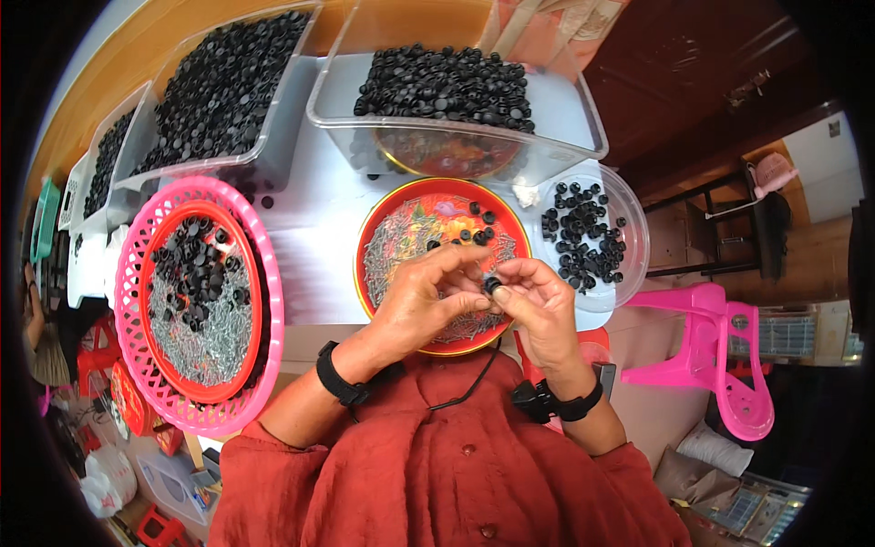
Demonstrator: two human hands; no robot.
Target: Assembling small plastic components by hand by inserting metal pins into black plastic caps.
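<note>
- Left hand (421, 296) and right hand (538, 305) meet above the round red metal tray of small silver screws (396, 246).
- Fingers of both hands pinch 1 small black round plastic cap (491, 284).
- Clear plastic bowl of black caps (629, 239) sits just right of the tray.

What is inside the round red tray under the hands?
The red tray holds a bed of small silvery metal pins and a few black round caps. The left hand and right hand cover its near part, so what lies there is hidden.
</note>
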